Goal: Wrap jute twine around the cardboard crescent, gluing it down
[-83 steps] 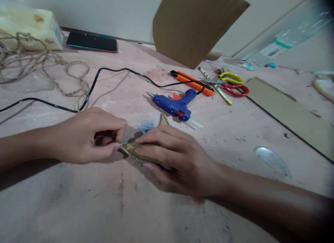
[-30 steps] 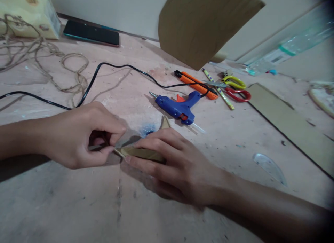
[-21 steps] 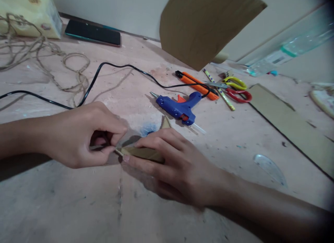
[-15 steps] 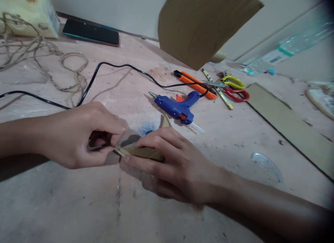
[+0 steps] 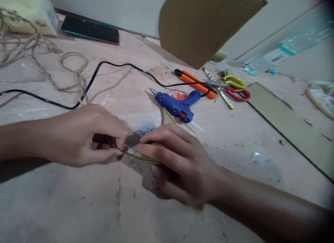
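My left hand (image 5: 86, 136) pinches a thin twine at the left tip of a brown cardboard piece (image 5: 146, 157). Over that piece lies my right hand (image 5: 180, 163), its fingers curled round and pressing on it, so much of it is hidden. Twine seems to run along the cardboard's lower edge. Another narrow part of cardboard (image 5: 167, 117) shows above my right fingers, beside the blue glue gun (image 5: 176, 105), whose nozzle points up and left.
Loose twine (image 5: 74, 70), a black cable (image 5: 141, 71) and a phone (image 5: 90, 30) lie behind my left hand. An orange cutter (image 5: 195, 83), scissors (image 5: 237, 93), a pencil (image 5: 219, 89), a cardboard strip (image 5: 289, 128) and a clear protractor (image 5: 267, 166) are at the right.
My left fingertips have moved slightly right, closer to the cardboard's tip. The cardboard has tilted, and my right fingers have shifted slightly right over it.
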### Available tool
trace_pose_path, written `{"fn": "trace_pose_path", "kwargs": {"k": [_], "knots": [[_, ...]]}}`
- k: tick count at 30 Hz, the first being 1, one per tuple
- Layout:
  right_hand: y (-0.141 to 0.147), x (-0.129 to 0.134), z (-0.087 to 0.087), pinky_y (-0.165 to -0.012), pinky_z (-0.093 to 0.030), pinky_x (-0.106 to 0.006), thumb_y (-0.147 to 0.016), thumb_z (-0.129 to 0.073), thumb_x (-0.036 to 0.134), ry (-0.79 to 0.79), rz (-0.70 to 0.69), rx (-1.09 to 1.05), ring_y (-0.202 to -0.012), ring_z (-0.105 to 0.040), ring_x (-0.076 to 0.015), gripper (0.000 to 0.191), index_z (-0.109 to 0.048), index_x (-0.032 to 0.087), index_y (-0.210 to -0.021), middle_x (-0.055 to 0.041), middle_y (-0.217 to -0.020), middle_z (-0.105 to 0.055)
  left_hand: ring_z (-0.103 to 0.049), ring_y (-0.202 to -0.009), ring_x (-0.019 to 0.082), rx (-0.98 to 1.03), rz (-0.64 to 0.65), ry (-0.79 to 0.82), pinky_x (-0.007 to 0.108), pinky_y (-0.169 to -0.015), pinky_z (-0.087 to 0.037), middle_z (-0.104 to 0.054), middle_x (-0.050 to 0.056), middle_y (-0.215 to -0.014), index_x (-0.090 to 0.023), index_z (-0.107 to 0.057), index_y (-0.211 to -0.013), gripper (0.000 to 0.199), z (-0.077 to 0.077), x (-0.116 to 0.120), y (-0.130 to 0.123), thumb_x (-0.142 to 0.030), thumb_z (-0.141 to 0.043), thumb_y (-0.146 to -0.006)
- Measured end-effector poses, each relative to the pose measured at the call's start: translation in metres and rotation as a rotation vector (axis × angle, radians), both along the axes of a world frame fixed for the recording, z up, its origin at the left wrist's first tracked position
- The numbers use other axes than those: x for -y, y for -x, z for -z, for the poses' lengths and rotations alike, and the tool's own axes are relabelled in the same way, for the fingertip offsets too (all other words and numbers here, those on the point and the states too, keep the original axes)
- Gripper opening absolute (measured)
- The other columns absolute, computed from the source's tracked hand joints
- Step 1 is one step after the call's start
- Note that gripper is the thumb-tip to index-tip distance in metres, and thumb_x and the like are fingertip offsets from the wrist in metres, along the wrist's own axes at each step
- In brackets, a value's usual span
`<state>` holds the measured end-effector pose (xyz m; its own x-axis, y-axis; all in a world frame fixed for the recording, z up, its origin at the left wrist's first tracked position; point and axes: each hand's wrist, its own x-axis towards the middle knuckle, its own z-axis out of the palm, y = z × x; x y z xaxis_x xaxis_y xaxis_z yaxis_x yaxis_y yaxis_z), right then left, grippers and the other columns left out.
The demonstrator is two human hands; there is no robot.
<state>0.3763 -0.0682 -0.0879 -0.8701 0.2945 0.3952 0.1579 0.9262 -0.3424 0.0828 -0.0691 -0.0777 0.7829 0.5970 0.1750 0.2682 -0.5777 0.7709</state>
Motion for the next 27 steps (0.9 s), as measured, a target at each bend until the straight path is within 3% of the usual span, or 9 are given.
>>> {"fn": "trace_pose_path", "kwargs": {"k": [9,19,27], "knots": [[-0.0017,-0.0017,0.0018,-0.098,-0.063,-0.043,-0.112,-0.055,0.022,-0.021,-0.062,0.008,-0.11,-0.072,-0.0242,0.027,-0.069,0.014,-0.133,-0.0115,-0.124,-0.081,-0.051,-0.062,0.013,-0.012,-0.016,0.037,0.027,-0.058,-0.039,-0.06,-0.004,-0.069,-0.022,-0.062,-0.078,0.021,-0.002,0.0032,0.0002,-0.006,-0.064,-0.092],[-0.0025,-0.0028,0.0022,-0.097,-0.062,-0.047,-0.113,-0.059,0.027,0.009,-0.085,0.016,-0.111,-0.068,-0.0264,0.029,-0.073,0.013,-0.134,-0.0122,-0.126,-0.077,-0.049,-0.068,0.011,-0.069,0.011,0.077,0.024,-0.066,-0.041,-0.059,-0.005,-0.074,-0.02,-0.064,-0.081,0.024,-0.0061,0.0046,0.0014,-0.003,-0.06,-0.098],[-0.0033,-0.0017,0.0005,-0.1,-0.063,-0.047,-0.113,-0.058,0.025,0.011,-0.076,0.03,-0.113,-0.069,-0.0264,0.028,-0.075,0.014,-0.131,-0.0132,-0.126,-0.078,-0.054,-0.061,0.013,0.005,-0.011,0.03,0.026,-0.059,-0.043,-0.062,-0.003,-0.068,-0.023,-0.062,-0.079,0.021,-0.0021,0.0027,-0.0009,-0.01,-0.066,-0.094]]}}
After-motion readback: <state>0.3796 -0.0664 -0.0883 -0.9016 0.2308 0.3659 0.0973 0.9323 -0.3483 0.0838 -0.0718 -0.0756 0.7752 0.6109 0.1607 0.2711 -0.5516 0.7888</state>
